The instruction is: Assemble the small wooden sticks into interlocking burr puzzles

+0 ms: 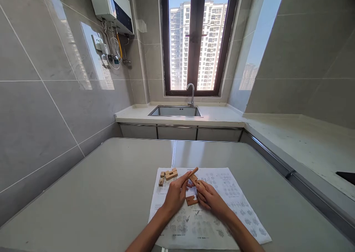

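On the far left, a tiled wall [41, 96] carries a white water heater [112, 6] with its pipes and a socket below it. Lower down, a grey table [97, 192] fills the foreground, and a printed sheet [235, 204] of small diagrams lies flat on it, probably spread there so the patterns can be read while working.

At the sheet's upper left corner sits a small cluster of loose wooden blocks [168, 174], touching one another and set apart from the hands, most likely put aside within easy reach.

Just to their right, the left hand [175, 195] is curled, with thumb and fingertips pinching a slim wooden stick [192, 172] that tilts up and to the right. The right hand [211, 199] meets it from the other side, fingers closed around another wooden piece [193, 178] that touches the stick; the two hands press their parts together above the sheet, seemingly so the pieces can be turned and fitted in the air. Under the hands a further notched piece [191, 200] lies on the paper, partly hidden by the right hand's fingers.

Beyond the table, a steel sink [175, 111] with a curved tap [191, 93] stands below a dark-framed window [197, 41] showing tall apartment blocks. A pale counter [305, 137] runs along the right wall.
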Action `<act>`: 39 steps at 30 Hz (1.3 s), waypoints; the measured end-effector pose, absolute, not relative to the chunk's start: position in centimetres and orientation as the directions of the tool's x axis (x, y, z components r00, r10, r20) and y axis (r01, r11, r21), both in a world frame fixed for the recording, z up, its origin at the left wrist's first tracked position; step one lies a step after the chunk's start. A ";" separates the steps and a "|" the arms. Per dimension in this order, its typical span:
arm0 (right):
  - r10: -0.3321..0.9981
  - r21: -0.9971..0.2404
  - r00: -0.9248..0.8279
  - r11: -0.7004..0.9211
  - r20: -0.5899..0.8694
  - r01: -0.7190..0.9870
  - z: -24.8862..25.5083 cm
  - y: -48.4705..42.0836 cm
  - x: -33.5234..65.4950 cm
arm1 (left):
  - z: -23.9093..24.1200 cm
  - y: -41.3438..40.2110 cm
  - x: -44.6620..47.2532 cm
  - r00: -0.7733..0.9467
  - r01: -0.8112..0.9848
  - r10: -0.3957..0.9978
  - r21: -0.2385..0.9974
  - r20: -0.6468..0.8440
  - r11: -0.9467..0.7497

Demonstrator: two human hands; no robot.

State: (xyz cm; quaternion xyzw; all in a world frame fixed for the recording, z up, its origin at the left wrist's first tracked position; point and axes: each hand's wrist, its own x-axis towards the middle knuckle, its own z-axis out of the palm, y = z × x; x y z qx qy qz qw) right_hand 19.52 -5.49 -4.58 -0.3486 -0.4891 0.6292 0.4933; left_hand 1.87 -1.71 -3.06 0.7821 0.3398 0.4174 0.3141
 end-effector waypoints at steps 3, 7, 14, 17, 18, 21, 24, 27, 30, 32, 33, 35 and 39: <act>0.974 -0.967 -0.222 -0.009 0.049 -0.253 -4.9 -5.5 19.3 | -3.2 -1.7 1.9 0.398 0.299 0.809 0.773 0.432 -0.560; 0.978 -0.975 -0.202 0.009 0.056 -0.224 -5.0 -5.5 19.1 | -3.6 -1.7 2.0 0.389 0.313 0.811 0.765 0.438 -0.563; 0.962 -0.963 -0.269 -0.026 0.048 -0.268 -4.9 -5.5 19.6 | -3.1 -1.6 1.9 0.430 0.266 0.797 0.784 0.425 -0.561; 0.974 -0.969 -0.221 -0.002 0.054 -0.248 -5.1 -5.5 19.3 | -3.1 -1.8 1.9 0.414 0.298 0.812 0.782 0.411 -0.548; 0.978 -0.973 -0.203 0.008 0.057 -0.231 -5.0 -5.5 19.2 | -3.2 -1.8 1.9 0.408 0.312 0.817 0.779 0.408 -0.544; 0.977 -0.980 -0.203 0.018 0.059 -0.200 -4.7 -5.6 19.1 | -3.2 -2.0 2.0 0.401 0.336 0.818 0.765 0.412 -0.550; 0.967 -0.975 -0.251 -0.010 0.048 -0.222 -4.5 -5.6 19.3 | -3.1 -2.1 2.0 0.421 0.307 0.800 0.763 0.427 -0.569; 0.963 -0.972 -0.267 -0.029 0.035 -0.235 -4.7 -5.5 19.6 | -2.8 -2.0 2.0 0.426 0.280 0.791 0.767 0.439 -0.577; 0.972 -0.975 -0.231 -0.003 0.049 -0.221 -5.0 -5.4 19.5 | -2.8 -2.0 2.0 0.415 0.292 0.801 0.770 0.432 -0.567; 0.976 -0.978 -0.207 0.022 0.066 -0.207 -5.2 -5.4 19.3 | -2.9 -1.9 2.0 0.414 0.308 0.807 0.769 0.422 -0.560; 0.977 -0.979 -0.200 0.029 0.070 -0.201 -5.3 -5.5 19.3 | -3.0 -1.9 2.0 0.415 0.315 0.809 0.768 0.417 -0.557; 0.980 -0.981 -0.187 0.033 0.070 -0.192 -5.3 -5.5 19.1 | -3.3 -1.9 2.1 0.412 0.326 0.816 0.771 0.405 -0.547; 0.983 -0.983 -0.171 0.035 0.067 -0.182 -5.2 -5.6 18.9 | -3.6 -2.1 2.3 0.399 0.329 0.835 0.791 0.379 -0.516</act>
